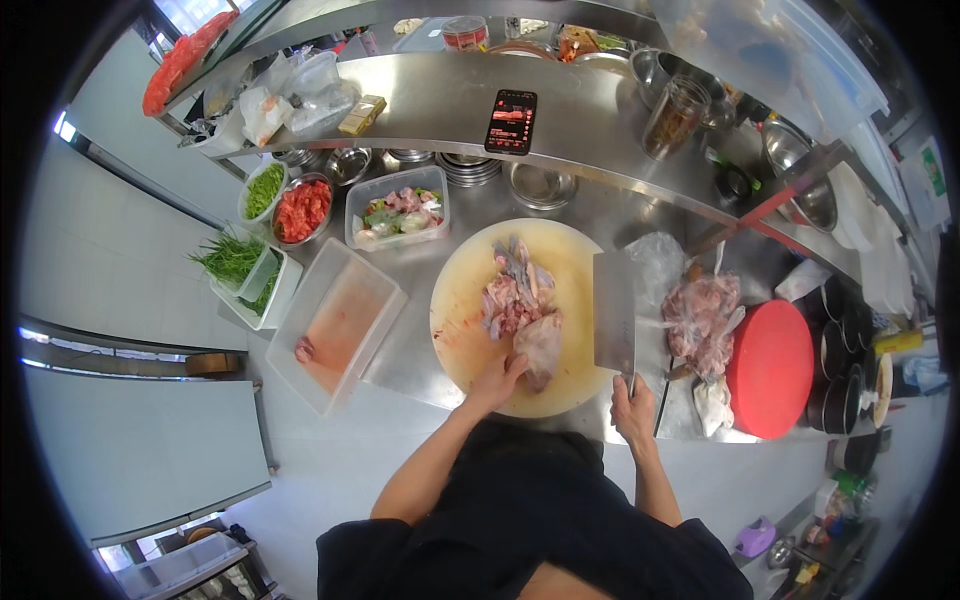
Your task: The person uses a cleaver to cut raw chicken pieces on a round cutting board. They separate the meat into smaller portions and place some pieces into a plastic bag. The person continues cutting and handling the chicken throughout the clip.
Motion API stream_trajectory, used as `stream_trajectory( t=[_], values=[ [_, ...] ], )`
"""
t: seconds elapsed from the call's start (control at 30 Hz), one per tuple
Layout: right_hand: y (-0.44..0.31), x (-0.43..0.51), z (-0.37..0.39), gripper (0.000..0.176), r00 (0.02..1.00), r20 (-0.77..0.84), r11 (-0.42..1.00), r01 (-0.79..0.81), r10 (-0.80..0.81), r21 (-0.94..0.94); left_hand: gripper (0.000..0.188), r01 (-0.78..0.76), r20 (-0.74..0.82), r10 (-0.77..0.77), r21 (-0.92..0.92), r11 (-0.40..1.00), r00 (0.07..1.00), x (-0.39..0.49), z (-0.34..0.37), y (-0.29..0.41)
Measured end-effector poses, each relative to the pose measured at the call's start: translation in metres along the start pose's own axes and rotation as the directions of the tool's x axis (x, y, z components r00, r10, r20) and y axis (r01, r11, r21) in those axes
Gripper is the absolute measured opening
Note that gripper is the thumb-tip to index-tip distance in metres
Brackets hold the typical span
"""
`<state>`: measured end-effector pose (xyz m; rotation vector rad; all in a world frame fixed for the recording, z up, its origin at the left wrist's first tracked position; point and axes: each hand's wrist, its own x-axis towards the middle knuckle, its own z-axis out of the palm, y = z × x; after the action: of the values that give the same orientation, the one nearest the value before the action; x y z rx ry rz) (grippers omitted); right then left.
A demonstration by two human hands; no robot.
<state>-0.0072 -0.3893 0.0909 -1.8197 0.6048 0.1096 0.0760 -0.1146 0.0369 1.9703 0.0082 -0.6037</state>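
Observation:
A round, pale yellow cutting board [457, 300] lies on the steel counter, marked with small blood spots. On it is a heap of chopped raw poultry [517, 296], with a larger skin-on piece [541, 345] at its near end. My left hand [496, 382] touches the left side of that larger piece, fingertips and thumb against it. My right hand [634, 409] grips the handle of a cleaver [615, 311], whose broad blade points away from me over the board's right edge. The blade is apart from the meat.
Left are a clear plastic tub [341, 322] holding one meat scrap, a container of mixed meat and vegetables [401, 206] and a bowl of red pieces [302, 212]. Right are bagged raw meat [701, 322] and a red round board [772, 367]. A phone [511, 121] lies on the steel shelf [435, 105].

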Motion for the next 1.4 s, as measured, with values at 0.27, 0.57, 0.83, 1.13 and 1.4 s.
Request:
stream_trajectory(
  t=[0.27, 0.57, 0.83, 1.13, 1.4],
  values=[
    [-0.030, 0.014, 0.009, 0.028, 0.921, 0.322, 0.857, 0.340, -0.220, -0.387, 0.043, 0.054, -0.131, -0.043, 0.081, 0.995, 0.990, -0.098, -0.104, 0.009],
    [-0.018, 0.054, 0.056, 0.025, 0.764, 0.554, 0.680, 0.600, -0.331, -0.422, 0.048, 0.098, 0.001, -0.098, 0.024, 0.995, 0.995, -0.097, -0.162, 0.010],
    [-0.013, 0.041, 0.071, 0.025, 0.864, 0.331, 0.647, 0.503, -0.379, -0.573, 0.058, 0.108, -0.210, -0.082, 0.118, 0.987, 0.974, -0.004, -0.116, -0.065],
    [-0.019, 0.032, 0.086, 0.024, 0.883, 0.287, 0.635, 0.467, -0.371, -0.616, 0.061, 0.345, -0.348, -0.302, 0.067, 0.936, 0.887, -0.018, -0.110, -0.080],
    [-0.056, 0.028, 0.107, 0.030, 0.843, 0.526, 0.910, 0.301, -0.114, -0.286, 0.061, 0.295, -0.230, -0.234, 0.284, 0.913, 0.945, -0.002, -0.133, -0.056]
  ],
)
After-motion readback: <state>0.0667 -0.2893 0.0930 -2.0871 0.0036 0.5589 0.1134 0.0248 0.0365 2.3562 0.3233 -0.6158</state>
